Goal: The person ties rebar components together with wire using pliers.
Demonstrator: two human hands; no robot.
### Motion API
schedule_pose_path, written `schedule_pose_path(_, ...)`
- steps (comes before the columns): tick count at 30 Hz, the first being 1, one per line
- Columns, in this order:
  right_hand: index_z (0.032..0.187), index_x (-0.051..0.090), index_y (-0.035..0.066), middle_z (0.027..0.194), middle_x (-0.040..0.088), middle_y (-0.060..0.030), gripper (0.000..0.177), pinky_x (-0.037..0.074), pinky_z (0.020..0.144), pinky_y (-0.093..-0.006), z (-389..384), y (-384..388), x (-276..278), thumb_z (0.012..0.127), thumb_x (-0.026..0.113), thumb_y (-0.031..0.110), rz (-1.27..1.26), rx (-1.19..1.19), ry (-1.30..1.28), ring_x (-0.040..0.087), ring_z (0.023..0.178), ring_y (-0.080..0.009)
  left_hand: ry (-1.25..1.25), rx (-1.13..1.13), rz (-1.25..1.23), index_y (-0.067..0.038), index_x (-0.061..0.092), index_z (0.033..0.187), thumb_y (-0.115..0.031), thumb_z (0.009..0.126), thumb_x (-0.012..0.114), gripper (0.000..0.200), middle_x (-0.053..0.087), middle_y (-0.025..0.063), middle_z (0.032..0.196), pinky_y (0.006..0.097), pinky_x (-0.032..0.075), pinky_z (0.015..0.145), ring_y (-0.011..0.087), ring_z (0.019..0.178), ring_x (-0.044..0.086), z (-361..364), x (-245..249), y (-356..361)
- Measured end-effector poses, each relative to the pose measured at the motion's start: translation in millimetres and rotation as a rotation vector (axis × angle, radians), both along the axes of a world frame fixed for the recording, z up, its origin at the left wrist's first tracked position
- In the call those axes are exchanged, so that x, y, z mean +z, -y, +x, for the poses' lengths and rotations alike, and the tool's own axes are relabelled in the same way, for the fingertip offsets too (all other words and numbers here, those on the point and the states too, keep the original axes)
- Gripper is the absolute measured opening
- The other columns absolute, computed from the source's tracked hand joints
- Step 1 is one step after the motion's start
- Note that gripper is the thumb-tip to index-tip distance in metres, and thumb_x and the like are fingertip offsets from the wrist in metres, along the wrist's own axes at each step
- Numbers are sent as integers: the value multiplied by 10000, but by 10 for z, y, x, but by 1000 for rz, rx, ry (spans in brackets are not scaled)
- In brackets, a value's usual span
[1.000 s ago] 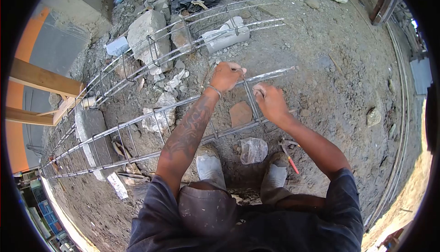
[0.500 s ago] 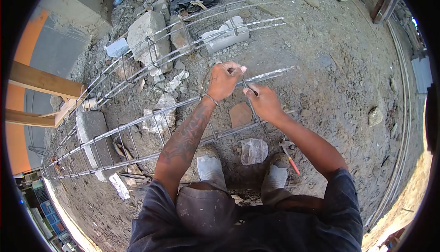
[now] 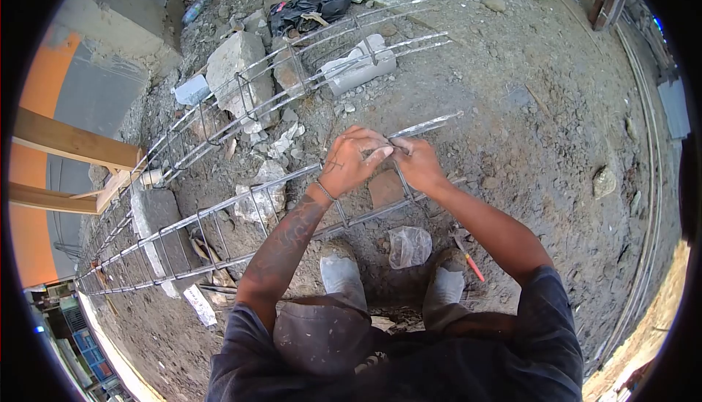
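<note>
A rebar cage (image 3: pixel 241 199) of long steel bars and square stirrups stretches across the ground in front of my boots. My left hand (image 3: pixel 356 158) reaches over its upper bar, with fingers bent and thumb pressed in toward the bar. Close beside it, my right hand (image 3: pixel 417 164) pinches at the same spot, where a stirrup (image 3: pixel 404 184) meets the upper bar. The fingertips of both hands nearly touch. What they pinch there is hidden by the fingers. The bar's free end (image 3: pixel 439 121) sticks out to the right beyond the hands.
A second rebar cage (image 3: pixel 292 88) lies farther off, over concrete chunks (image 3: pixel 238 73). By my right boot is a red-handled tool (image 3: pixel 474 267), and between the boots a clear plastic bag (image 3: pixel 409 246). A black bag (image 3: pixel 314 4) lies at the back; wooden beams (image 3: pixel 73 139) jut in from the left.
My left hand has come down onto the upper bar and turned over it. My right hand has shifted slightly, and the two hands are now closer together. The view has tilted slightly.
</note>
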State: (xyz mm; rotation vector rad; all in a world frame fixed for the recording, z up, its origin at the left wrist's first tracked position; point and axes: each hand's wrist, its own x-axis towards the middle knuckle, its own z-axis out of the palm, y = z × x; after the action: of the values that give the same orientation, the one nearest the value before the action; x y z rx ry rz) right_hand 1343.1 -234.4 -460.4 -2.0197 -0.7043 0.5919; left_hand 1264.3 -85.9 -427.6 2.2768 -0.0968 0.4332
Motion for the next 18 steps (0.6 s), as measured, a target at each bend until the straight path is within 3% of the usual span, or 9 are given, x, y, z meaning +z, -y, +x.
schedule_pose_path(3,1024,585,-58,998,603,-225,315,448,827,-337,0,-12,-21,818,550,178,21,-27,-16,588,951,-329,-81,-40,89,-30,654,790,-109,722,675,107,634,90,842,331,472,718,249,774,592,70,-37,-105)
schedule_pose_path(5,1035,577,-68,1009,599,-229,333,447,834,-333,30,-10,-27,814,561,180,27,-20,-65,588,964,-322,-315,2,6,-24,643,784,-118,700,698,137,625,92,810,326,469,699,254,756,590,135,-33,-133)
schedule_pose_path(8,1044,570,-84,1003,608,-230,363,445,826,-321,48,8,-65,816,579,198,25,-16,-53,600,954,-284,-426,104,-175,-18,633,779,-150,670,725,194,605,100,756,328,462,668,255,717,579,201,-149,-254)
schedule_pose_path(9,1040,572,-86,983,618,-217,371,445,815,-315,52,19,-67,820,583,212,62,-13,-162,602,930,-255,-428,99,-171,-18,633,779,-150,670,725,194,605,100,756,328,462,668,255,717,579,244,-192,-297)
schedule_pose_path(11,1037,575,-88,962,627,-204,379,446,803,-309,62,28,-11,824,587,226,95,-9,-264,605,906,-226,-620,-123,37,-26,631,764,-202,662,725,224,597,126,714,345,464,660,278,716,584,337,-143,-321)
schedule_pose_path(12,988,595,-81,912,629,-174,378,445,772,-302,50,28,22,828,588,262,88,-43,-326,590,854,-197,-619,-123,33,-26,631,764,-202,662,725,224,597,126,714,345,464,660,278,716,584,329,-207,-303)
schedule_pose_path(14,940,615,-74,862,631,-145,388,444,741,-295,50,-22,105,833,589,298,82,-76,-381,575,801,-168,-298,-23,345,-34,625,744,-253,693,687,233,603,162,715,370,471,669,306,725,597,320,-324,-232)
schedule_pose_path(16,793,623,-48,718,590,-88,435,427,637,-306,68,-94,155,821,596,385,34,-247,-485,522,675,-153,-307,109,410,-32,624,738,-258,701,671,233,606,171,716,389,472,671,320,726,600,251,-326,-103)
schedule_pose_path(18,774,624,-25,690,545,-52,456,411,627,-299,93,-176,76,819,588,428,-20,-262,-452,476,657,-131,-321,239,478,-31,624,732,-262,709,655,235,608,181,717,407,474,672,333,727,603,205,-226,22)
